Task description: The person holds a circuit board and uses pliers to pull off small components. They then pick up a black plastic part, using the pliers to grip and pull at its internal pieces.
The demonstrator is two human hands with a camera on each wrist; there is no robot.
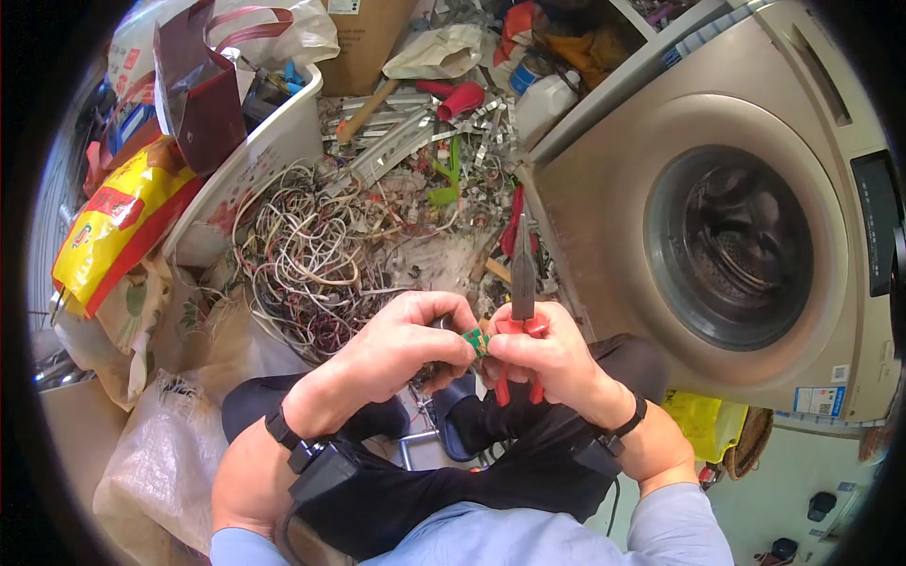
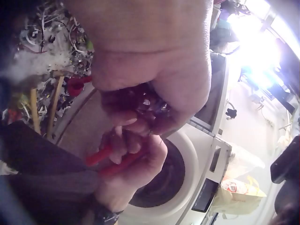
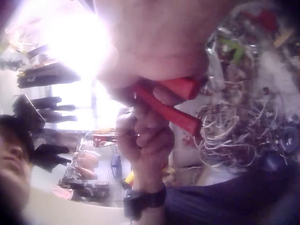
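In the head view a small green circuit board [image 1: 476,341] sits between the two hands. The left hand [image 1: 401,341] pinches it between thumb and curled fingers, with a dark piece partly hidden behind the fingers. Red-handled pliers [image 1: 523,274] are held in the right hand [image 1: 540,354], jaws pointing away from the body, its thumb and fingertips touching the board's edge. Both red handles [image 3: 176,115] show below the right palm in the right wrist view. In the left wrist view the left hand [image 2: 150,70] hides the board.
A tangle of wires [image 1: 302,245] lies on the littered floor, beyond the crossed legs. On the right stands a washing machine [image 1: 604,189]; at the left are a white bin [image 1: 274,141] and a yellow bag [image 1: 118,222]. A green tool [image 1: 448,179] and metal strips lie further back.
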